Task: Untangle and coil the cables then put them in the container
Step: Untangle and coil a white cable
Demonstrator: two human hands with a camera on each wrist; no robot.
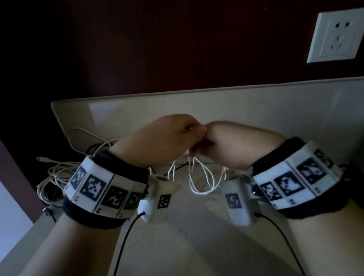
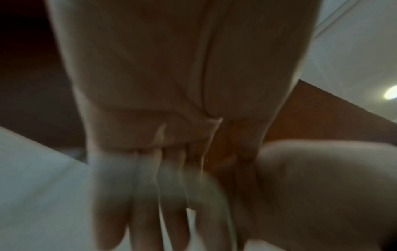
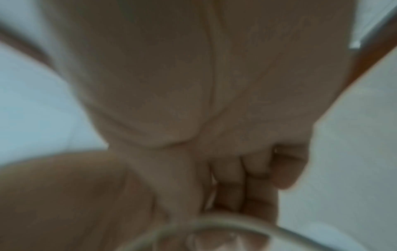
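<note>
Where the forearms enter at the lower edge of the head view, cut off by the frame, with thin black leads trailing from the white wrist units. Banded with black-and-white marker cuffs, left cuff [image 1: 103, 191] at lower left, right cuff [image 1: 295, 179] at centre right. Just beyond, raised above the pale table [image 1: 188, 239] at mid-frame: left hand [image 1: 161, 135] and right hand [image 1: 225, 144], knuckles touching, fingers of both curled inward and hidden from the head camera. Pinched between them, a white cable [image 1: 201, 180], its loops hanging down below the hands, clear of the tabletop or only just above it; hard to tell which.

Blurred badly in both wrist views. In the left wrist view, left hand [image 2: 171, 84] filling the upper frame, fingers [image 2: 148, 195] smeared by motion, thin pale strands running down among them; exact hold not readable there. In the right wrist view, right hand [image 3: 193, 84] with fingers [image 3: 247, 169] curled tight, a pale cable arc [image 3: 214, 222] crossing the lower frame, out of focus.

Farther off, at centre left of the head view, a tangled heap of cables [image 1: 60, 174], white and dark, partly hidden behind the left cuff. At the right edge, something dim and greyish, cut off, too dark to identify. High at upper right, a white wall socket [image 1: 340, 35] on the dark wall.
</note>
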